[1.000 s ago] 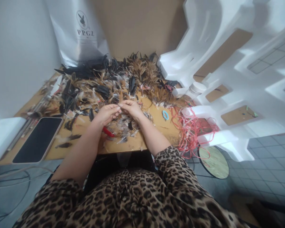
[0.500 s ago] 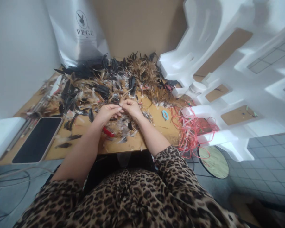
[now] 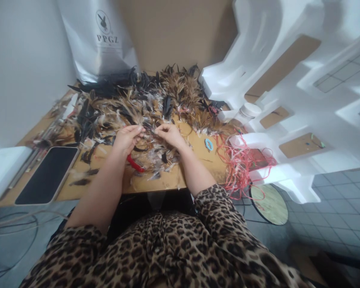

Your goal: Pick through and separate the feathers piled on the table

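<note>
A heap of brown, black and white feathers (image 3: 144,98) covers the back of a wooden tabletop (image 3: 165,182). My left hand (image 3: 126,138) and my right hand (image 3: 169,134) meet over the near edge of the heap, fingers pinched. Between the two sets of fingertips stretches a thin dark feather (image 3: 149,129). Under my left wrist lies a red-handled tool (image 3: 134,164), half hidden by loose feather scraps.
A black phone (image 3: 48,175) lies at the left beside a white box (image 3: 3,172). A silver bag (image 3: 100,40) leans at the back. White foam packing (image 3: 288,80), a white-lidded jar (image 3: 249,111), tangled red string (image 3: 243,160) and a small blue ring (image 3: 209,144) sit right.
Both hands moved slightly away from me toward the heap and drew a little apart, the left hand going left, stretching the feather between them.
</note>
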Available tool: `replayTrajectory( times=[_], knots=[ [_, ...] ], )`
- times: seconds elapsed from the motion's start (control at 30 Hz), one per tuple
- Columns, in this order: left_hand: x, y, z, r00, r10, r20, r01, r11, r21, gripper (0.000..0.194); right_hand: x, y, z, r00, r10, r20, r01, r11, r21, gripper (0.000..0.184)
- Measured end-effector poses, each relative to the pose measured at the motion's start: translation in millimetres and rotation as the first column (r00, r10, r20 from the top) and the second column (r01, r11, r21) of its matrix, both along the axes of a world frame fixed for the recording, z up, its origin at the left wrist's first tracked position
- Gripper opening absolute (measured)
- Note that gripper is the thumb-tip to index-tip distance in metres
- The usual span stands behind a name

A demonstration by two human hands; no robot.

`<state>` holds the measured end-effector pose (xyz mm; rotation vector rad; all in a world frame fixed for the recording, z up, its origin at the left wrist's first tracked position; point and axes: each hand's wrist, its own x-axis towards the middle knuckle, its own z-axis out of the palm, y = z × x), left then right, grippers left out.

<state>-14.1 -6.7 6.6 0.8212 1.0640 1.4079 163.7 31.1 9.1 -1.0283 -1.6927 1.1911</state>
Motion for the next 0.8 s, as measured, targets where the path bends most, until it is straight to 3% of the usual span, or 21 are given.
replayTrajectory(
  times=[0.1,0.2,0.3,0.37,0.57,0.8],
  knots=[
    [-2,2,-2.5,1.0,0.006,0.0,-0.006,1.0,-0.017,0.018,6,2,-1.9,0.966,0.05,0.253,-0.084,0.988,0.127,0.02],
    [-2,3,-5.1,1.0,-0.029,0.006,0.029,0.999,-0.022,0.019,7,0,-4.3,0.871,0.012,0.492,-0.152,0.957,0.246,0.019],
    [-3,4,-6.8,0.999,-0.049,0.023,0.05,0.999,-0.015,0.02,5,-3,-4.1,0.777,-0.021,0.629,-0.224,0.925,0.308,0.014],
    [-3,4,-7.0,0.998,-0.055,0.031,0.055,0.998,-0.019,0.02,4,-5,-1.7,0.772,-0.045,0.634,-0.241,0.902,0.358,0.013],
    [-1,1,-3.4,0.997,-0.065,0.039,0.066,0.997,-0.032,0.02,8,-7,10.3,0.86,-0.192,0.473,-0.144,0.799,0.584,0.02],
    [1,-2,-0.8,0.987,-0.154,0.047,0.158,0.984,-0.083,0.021,10,-9,14.8,0.852,-0.277,0.445,-0.123,0.719,0.684,0.025]
  ],
)
